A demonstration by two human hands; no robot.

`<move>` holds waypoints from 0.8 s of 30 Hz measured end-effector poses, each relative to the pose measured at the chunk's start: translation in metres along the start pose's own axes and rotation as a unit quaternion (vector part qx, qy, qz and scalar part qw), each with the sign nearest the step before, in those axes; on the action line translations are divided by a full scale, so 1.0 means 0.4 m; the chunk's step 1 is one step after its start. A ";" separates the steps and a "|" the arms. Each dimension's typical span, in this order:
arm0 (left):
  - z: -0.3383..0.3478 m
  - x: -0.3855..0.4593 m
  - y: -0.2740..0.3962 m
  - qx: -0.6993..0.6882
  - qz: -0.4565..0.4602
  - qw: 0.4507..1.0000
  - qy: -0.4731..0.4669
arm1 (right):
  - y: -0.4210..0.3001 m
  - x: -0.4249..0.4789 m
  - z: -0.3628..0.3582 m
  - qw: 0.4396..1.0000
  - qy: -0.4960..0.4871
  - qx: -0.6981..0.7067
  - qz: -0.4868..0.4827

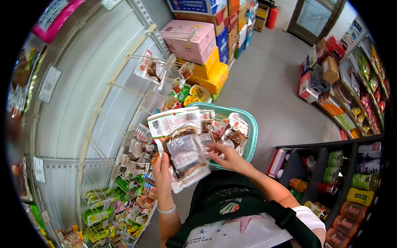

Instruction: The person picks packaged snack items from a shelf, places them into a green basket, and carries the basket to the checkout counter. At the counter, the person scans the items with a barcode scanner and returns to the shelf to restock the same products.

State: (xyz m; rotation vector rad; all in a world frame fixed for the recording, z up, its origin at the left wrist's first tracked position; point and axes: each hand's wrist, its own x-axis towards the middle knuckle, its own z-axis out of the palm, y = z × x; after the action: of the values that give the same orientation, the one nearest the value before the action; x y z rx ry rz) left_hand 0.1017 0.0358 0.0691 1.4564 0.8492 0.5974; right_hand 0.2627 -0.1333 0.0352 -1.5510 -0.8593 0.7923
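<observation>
My left hand (162, 173) grips the edge of a large vacuum-sealed food packet (180, 136) with a white printed top and a clear window showing brown contents. A smaller clear and white packet lies against its front. My right hand (228, 158) is beside the packet's right edge, fingers bent over the basket; whether they pinch anything cannot be told. Beneath both is a teal plastic basket (255, 130) holding several similar packets, one with dark brown meat (234, 138) at its right side. Another such packet (150, 69) hangs from a wire rack hook.
A wire display rack (100, 108) with hanging snack packets stands on the left. Stacked cartons (198, 40) rise beyond the basket. A dark shelf unit (313, 161) with drinks is at right, with snack shelves (356, 93) and boxes farther back. A fire extinguisher (272, 18) stands near the door.
</observation>
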 end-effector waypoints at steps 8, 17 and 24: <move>0.146 0.168 -0.292 0.547 0.194 0.814 -0.030 | 0.241 -0.150 -0.010 0.936 -0.149 -0.310 0.075; 0.305 0.125 -0.367 0.606 0.246 0.741 -0.155 | 0.217 -0.210 -0.112 0.964 -0.029 -0.209 0.161; 0.465 0.163 -0.435 0.458 0.245 0.823 -0.229 | 0.233 -0.274 -0.134 0.963 0.015 -0.186 0.194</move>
State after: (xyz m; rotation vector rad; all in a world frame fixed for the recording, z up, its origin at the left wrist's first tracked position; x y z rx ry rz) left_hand 0.2628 -0.0342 -0.1263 2.6184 0.3405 0.1445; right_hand 0.2625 -0.2636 -0.0462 -2.1007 -0.7168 0.9168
